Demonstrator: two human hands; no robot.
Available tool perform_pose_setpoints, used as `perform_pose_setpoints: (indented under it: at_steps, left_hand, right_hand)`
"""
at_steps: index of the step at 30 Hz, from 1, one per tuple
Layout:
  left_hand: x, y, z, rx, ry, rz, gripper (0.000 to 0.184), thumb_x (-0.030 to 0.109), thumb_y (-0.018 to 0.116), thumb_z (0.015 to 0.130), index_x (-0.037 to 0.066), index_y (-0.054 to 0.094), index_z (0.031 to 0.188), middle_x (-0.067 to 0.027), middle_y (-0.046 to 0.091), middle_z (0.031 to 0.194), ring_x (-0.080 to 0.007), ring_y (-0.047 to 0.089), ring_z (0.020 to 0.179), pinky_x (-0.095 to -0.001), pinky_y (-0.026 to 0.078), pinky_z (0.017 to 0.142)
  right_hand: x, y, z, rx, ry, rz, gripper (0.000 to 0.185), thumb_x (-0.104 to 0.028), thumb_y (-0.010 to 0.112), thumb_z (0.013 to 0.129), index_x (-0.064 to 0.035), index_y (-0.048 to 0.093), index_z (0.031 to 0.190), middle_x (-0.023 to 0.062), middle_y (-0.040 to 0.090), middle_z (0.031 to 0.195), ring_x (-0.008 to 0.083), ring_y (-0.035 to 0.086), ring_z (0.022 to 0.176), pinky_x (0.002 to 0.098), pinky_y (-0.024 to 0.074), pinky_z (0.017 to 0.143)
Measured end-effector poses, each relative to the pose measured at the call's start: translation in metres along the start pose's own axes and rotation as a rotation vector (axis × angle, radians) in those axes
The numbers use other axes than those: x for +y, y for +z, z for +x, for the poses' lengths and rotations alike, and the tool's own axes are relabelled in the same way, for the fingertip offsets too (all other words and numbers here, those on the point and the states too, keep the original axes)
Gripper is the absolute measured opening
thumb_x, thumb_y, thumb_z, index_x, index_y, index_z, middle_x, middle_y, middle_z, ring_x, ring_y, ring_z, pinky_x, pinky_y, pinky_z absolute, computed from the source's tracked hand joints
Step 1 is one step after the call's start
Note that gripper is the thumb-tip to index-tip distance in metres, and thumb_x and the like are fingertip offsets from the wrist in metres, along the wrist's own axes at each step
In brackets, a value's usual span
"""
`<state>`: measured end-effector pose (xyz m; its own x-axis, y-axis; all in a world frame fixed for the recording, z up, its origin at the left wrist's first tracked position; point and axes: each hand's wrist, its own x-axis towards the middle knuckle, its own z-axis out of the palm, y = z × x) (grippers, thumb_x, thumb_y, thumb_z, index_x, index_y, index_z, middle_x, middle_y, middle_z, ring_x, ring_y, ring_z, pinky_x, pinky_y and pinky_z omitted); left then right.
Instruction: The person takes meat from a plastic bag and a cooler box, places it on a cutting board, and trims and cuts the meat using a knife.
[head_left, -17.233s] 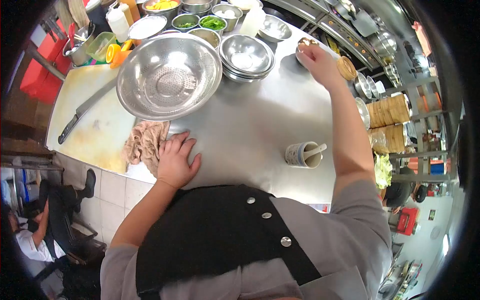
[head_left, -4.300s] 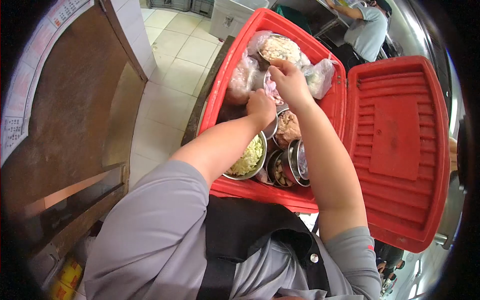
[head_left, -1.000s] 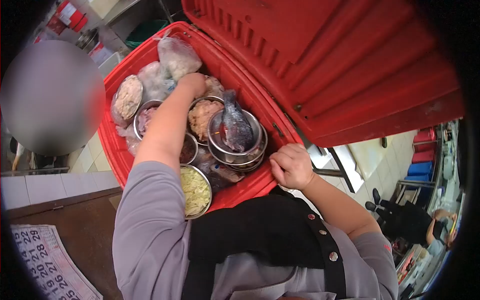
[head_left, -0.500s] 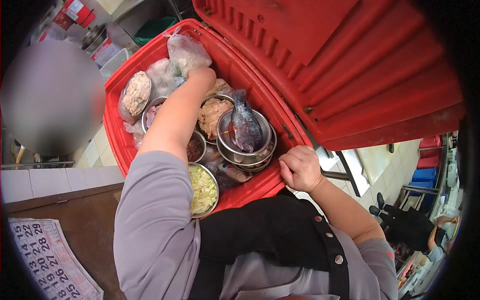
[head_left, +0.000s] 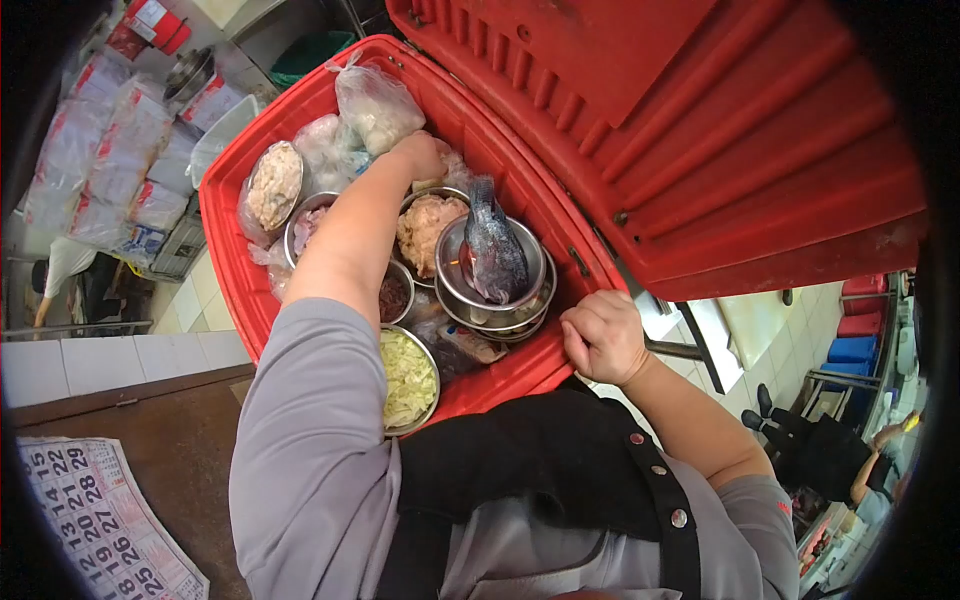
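My left hand reaches down among plastic bags inside the red cooler; its fingers are hidden. Beside it lie a knotted clear bag and a bowl of pale minced meat. My right hand is curled over the cooler's near right rim, fingers folded round the edge. Between the hands a dark fish rests in a steel bowl stacked on other metal dishes. A bowl of chopped cabbage stands at the near side, and an oval container of pale food at the far left.
The cooler's red lid stands open at the upper right. A calendar hangs on a brown panel at the lower left. White packages are stacked at the left. Two people are in the background, one at each side.
My left hand has shifted slightly to the right among the bags. My right hand stays on the rim. The blurred patch at the left is gone, and the packages there show.
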<state>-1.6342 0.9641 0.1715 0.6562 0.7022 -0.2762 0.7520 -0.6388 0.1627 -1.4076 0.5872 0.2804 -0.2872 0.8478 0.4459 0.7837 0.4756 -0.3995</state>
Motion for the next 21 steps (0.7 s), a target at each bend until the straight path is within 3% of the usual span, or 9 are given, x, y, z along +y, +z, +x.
perform_pose_setpoints:
  at_steps: [5, 8, 11, 14, 21]
  left_hand:
    - [-0.001, 0.009, 0.010, 0.061, 0.040, 0.004, 0.046, 0.037, 0.066, 0.087, 0.018, 0.071, 0.129, -0.0173, 0.066, 0.132, -0.0376, 0.059, 0.125, -0.0438, 0.046, 0.109]
    - [0.021, -0.001, -0.002, -0.028, -0.152, -0.097, 0.045, 0.039, 0.066, 0.088, 0.015, 0.073, 0.125, -0.0181, 0.065, 0.132, -0.0378, 0.060, 0.123, -0.0446, 0.048, 0.107]
    - [0.035, -0.005, 0.001, -0.052, -0.270, 0.016, 0.049, 0.036, 0.074, 0.085, 0.012, 0.070, 0.128, -0.0140, 0.057, 0.143, -0.0334, 0.054, 0.132, -0.0457, 0.047, 0.108]
    - [0.042, -0.001, 0.007, -0.058, -0.344, -0.038, 0.053, 0.032, 0.078, 0.082, 0.006, 0.069, 0.127, -0.0162, 0.057, 0.142, -0.0339, 0.054, 0.132, -0.0460, 0.047, 0.108]
    - [0.051, -0.010, -0.013, 0.066, -0.269, 0.142, 0.048, 0.031, 0.070, 0.087, 0.004, 0.069, 0.125, -0.0169, 0.057, 0.142, -0.0326, 0.055, 0.131, -0.0463, 0.046, 0.108]
  right_hand:
    - [0.000, 0.000, 0.001, 0.003, -0.003, -0.005, 0.007, -0.010, 0.072, 0.076, -0.0094, 0.066, 0.079, 0.0067, 0.059, 0.072, 0.0280, 0.060, 0.067, 0.0402, 0.0476, 0.065]
    - [0.000, 0.000, 0.003, -0.010, 0.001, -0.012, 0.006, -0.010, 0.072, 0.076, -0.0095, 0.066, 0.079, 0.0067, 0.059, 0.072, 0.0279, 0.060, 0.067, 0.0401, 0.0476, 0.065]
    - [0.000, 0.001, 0.001, -0.017, 0.006, -0.005, 0.006, -0.010, 0.072, 0.076, -0.0096, 0.066, 0.079, 0.0068, 0.059, 0.072, 0.0278, 0.060, 0.067, 0.0403, 0.0474, 0.065]
    - [-0.001, 0.002, 0.004, -0.018, -0.001, -0.013, 0.006, -0.010, 0.072, 0.076, -0.0095, 0.067, 0.079, 0.0069, 0.059, 0.073, 0.0279, 0.060, 0.067, 0.0406, 0.0473, 0.065]
    - [-0.001, 0.002, 0.003, -0.023, -0.001, -0.019, 0.006, -0.009, 0.071, 0.076, -0.0093, 0.066, 0.079, 0.0071, 0.059, 0.073, 0.0290, 0.060, 0.067, 0.0411, 0.0469, 0.065]
